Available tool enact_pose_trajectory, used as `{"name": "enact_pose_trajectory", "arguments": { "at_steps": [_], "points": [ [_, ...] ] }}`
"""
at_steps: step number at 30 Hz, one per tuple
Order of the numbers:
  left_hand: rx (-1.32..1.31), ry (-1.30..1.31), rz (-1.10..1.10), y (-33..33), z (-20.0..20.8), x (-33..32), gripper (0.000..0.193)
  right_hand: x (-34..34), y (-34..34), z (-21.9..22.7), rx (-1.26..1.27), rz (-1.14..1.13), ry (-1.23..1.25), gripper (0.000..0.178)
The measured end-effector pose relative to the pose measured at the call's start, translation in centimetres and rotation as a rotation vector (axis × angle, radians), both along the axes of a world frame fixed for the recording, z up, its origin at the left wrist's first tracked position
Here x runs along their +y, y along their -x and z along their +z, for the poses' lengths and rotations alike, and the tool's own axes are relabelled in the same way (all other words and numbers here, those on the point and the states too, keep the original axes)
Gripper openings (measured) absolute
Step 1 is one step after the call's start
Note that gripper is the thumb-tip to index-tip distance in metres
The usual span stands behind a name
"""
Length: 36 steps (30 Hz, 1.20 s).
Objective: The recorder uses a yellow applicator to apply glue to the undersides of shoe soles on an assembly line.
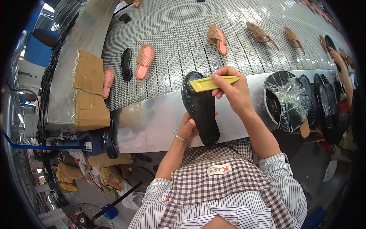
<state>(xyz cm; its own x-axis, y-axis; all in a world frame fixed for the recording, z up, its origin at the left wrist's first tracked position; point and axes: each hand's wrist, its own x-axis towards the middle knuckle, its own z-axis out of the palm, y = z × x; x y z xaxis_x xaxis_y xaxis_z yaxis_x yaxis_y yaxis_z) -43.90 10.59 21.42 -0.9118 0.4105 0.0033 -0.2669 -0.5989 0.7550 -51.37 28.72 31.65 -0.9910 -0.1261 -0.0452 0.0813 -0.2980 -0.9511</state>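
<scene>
My left hand (188,126) grips a black shoe sole (202,112) from beneath, its fingers mostly hidden behind it. The sole is held over the metal ledge with its toe end pointing away from me. In my right hand (233,89) is a yellow-handled brush (213,84), pinched between thumb and fingers. The brush's dark bristles touch the inner face of the sole near its toe. To the right, a round container wrapped in clear plastic (286,100) stands on the ledge, with a flat wooden stick (304,129) beside its lower edge.
Beyond the metal ledge (152,114) runs a mesh conveyor (171,49) carrying woven slippers (145,61) and a black sole (126,64). A cardboard piece (89,91) stands at the left. More black soles (324,95) lean at the right, near another person's arm (345,76). A fan (85,217) is low left.
</scene>
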Motion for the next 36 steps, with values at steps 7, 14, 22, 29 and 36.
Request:
{"name": "enact_pose_trajectory", "arguments": {
  "at_steps": [7,14,22,29,36],
  "points": [
    [-0.003,0.042,-0.025,-0.3,-0.5,-0.5,0.094,-0.1,-0.1,-1.7,0.003,-0.107,0.101,0.014],
    [-0.018,0.055,-0.009,-0.4,-0.2,-0.1,0.087,1.2,-1.1,-2.8,-0.029,-0.222,0.117,0.011],
    [-0.023,0.091,0.212,-0.7,-2.3,-1.4,0.09,1.0,-2.7,-2.1,0.026,-0.043,0.15,0.013],
    [-0.142,-0.089,0.186,-0.2,-1.2,-1.5,0.081,2.0,-4.0,-1.8,0.011,0.012,0.163,0.015],
    [-0.304,-0.102,0.187,-0.7,0.4,-2.5,0.074,1.6,-4.3,-1.7,0.027,0.089,0.111,0.019]
  ]
}}
